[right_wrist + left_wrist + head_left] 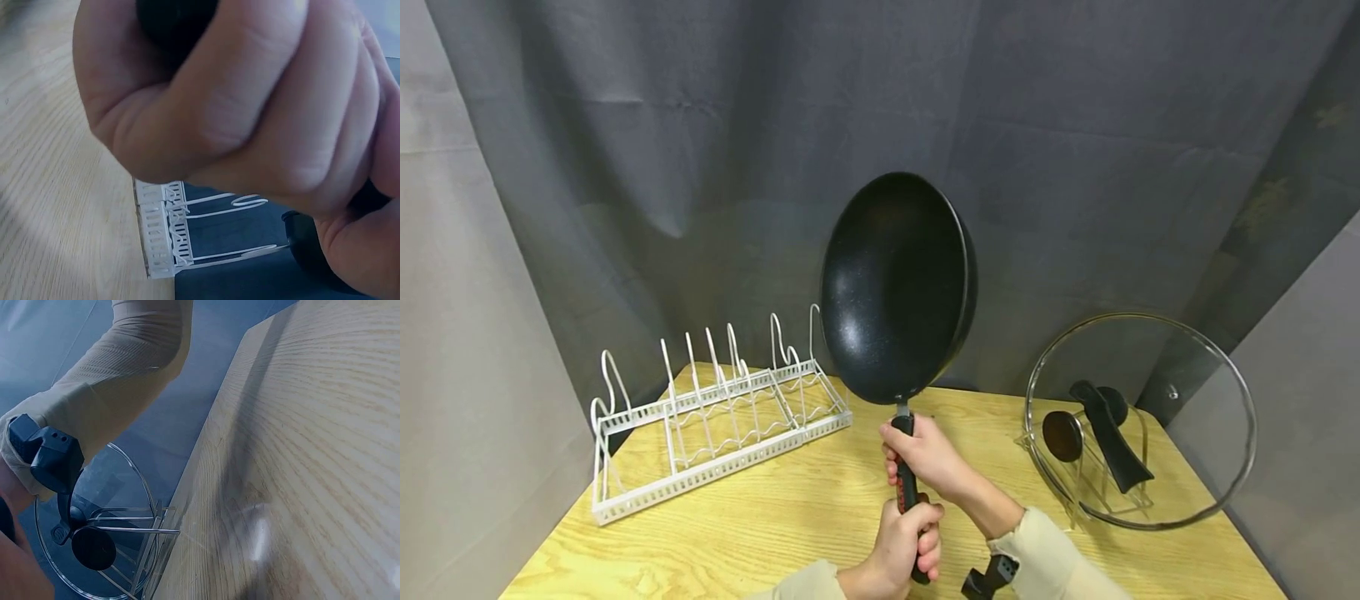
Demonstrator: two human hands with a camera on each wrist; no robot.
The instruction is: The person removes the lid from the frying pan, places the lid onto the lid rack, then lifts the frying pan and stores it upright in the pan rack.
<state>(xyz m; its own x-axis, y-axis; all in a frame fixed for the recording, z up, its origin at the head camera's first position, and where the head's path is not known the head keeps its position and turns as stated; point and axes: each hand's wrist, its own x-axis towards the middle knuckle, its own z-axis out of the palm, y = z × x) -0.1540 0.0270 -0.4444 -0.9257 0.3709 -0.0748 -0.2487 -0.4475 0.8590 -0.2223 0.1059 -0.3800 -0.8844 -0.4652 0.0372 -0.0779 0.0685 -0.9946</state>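
Note:
A deep black frying pan (891, 292) is held up over the table in the head view, its dark inside facing me. Its black handle (907, 485) points down towards me. Nearer the pan, my right hand (928, 457) grips the handle with the thumb along it. Lower down, my left hand (901, 542) wraps its fingers around the handle near its end. Curled fingers (250, 106) around the black handle fill much of the right wrist view. In the left wrist view, only part of my right hand (25, 569) shows at the left edge.
A white wire rack (722, 454) with upright dividers stands on the wooden table (820, 500) at the left. On the right, a large glass lid (1253, 417) with a black handle leans in a small wire stand (1142, 500). A dark curtain (1075, 167) hangs behind.

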